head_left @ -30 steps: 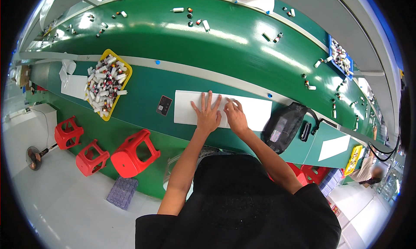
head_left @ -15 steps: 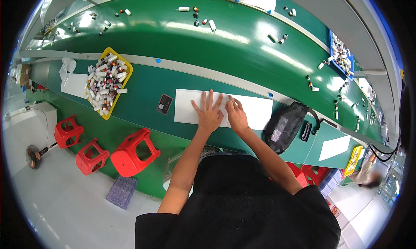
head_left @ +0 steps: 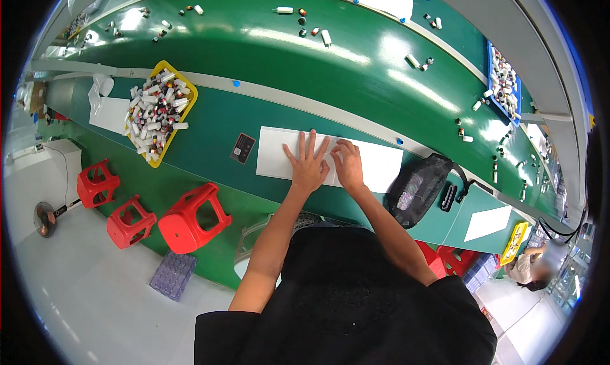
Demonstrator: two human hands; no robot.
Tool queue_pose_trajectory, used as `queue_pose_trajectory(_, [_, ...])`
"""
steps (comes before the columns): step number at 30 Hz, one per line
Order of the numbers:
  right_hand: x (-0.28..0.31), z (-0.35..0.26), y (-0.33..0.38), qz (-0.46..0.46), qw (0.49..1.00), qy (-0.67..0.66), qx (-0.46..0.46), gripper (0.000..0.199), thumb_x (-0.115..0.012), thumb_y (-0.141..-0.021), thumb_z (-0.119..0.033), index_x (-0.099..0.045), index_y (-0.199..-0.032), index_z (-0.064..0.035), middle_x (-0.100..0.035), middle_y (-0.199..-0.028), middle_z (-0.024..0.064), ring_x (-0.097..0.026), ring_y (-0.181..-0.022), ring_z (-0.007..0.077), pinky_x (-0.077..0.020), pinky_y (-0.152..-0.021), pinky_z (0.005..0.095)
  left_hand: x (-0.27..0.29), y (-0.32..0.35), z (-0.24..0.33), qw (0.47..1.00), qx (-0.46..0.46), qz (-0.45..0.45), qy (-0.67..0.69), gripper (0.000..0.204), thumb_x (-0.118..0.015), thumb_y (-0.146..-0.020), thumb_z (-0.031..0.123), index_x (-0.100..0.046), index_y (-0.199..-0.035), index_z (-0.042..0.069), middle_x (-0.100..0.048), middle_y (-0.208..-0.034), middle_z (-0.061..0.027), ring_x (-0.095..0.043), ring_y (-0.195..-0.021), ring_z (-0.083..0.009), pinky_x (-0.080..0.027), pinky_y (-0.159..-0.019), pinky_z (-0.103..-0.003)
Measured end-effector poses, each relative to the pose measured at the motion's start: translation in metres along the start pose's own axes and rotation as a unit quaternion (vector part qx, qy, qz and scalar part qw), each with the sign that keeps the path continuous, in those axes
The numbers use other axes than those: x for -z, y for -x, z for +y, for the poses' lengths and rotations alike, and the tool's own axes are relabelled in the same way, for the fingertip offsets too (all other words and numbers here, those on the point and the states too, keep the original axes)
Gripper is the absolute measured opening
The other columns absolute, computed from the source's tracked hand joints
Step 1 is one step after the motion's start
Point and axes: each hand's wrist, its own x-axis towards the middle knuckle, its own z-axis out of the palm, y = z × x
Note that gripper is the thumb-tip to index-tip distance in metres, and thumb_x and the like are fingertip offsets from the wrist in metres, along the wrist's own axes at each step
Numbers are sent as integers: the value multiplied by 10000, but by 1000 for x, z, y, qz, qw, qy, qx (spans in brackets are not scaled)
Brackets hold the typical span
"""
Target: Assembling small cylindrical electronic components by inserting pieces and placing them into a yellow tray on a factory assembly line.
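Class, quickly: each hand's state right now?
Left hand: open, spread on the white paper.
Right hand: partly curled over it; any grip cannot be told.

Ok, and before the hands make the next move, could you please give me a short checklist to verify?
1. Left hand flat on the white paper, fingers spread: ok.
2. Right hand at the paper, fingers bent: ok.
3. Right fingertips free of any small item: cannot tell.
4. Dark card apart from the paper, at its left: ok.
5. Black mesh bag not touching the paper's right end: cannot tell, very close.
6. Yellow tray away from both hands: ok.
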Motion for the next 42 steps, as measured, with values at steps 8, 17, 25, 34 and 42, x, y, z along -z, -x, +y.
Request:
queue_pose_trajectory(8, [1, 18, -19, -13, 994, -98, -41, 84, -657, -863, -31, -634, -920, 27, -647, -925, 175, -625, -842, 365, -514, -737, 418, 2, 1, 1, 1000, -2, 9, 2, 695, -531, -854, 279, -348, -1524, 298, -198, -1622, -110, -128, -1498, -374, -10, -1061, -793])
queue_pose_trajectory(17, [21, -6, -17, -7, 986, -157, -48, 80, -670, -886, -29, -638, -927, 31, -668, -906, 161, -647, -764, 267, -523, -698, 356, 0, 1, -1, 1000, 3, 11, 11, 711, -549, -839, 280, -351, -1522, 296, -197, -1622, -111, -137, -1495, -380, -16, -1061, -792])
queue_pose_trajectory(25, [46, -6, 7, -89, 981, -162, -63, 127, -716, -856, -66, -654, -940, 6, -691, -954, 161, -661, -972, 320, -510, -890, 397, 2, 2, -8, 1000, -14, 21, 16, 721, -549, -851, 272, -328, -1538, 278, -200, -1621, -118, -144, -1490, -389, -20, -1061, -789])
queue_pose_trajectory(34, [22, 5, -3, -135, 982, -128, 2, 126, -708, -864, -91, -642, -941, -16, -681, -1025, 189, -549, -1221, 434, -490, -945, 484, 2, 2, -6, 1000, -15, -11, 1, 753, -568, -849, 278, -295, -1551, 278, -174, -1628, -123, -124, -1495, -394, -25, -1063, -788])
queue_pose_trajectory(42, [21, 0, -3, -123, 981, -148, 0, 127, -702, -874, -84, -645, -952, -1, -687, -983, 169, -607, -1147, 398, -503, -916, 434, 0, 2, -10, 1000, -9, -2, 9, 741, -569, -857, 288, -301, -1548, 284, -169, -1631, -117, -122, -1496, -391, -26, -1060, -790])
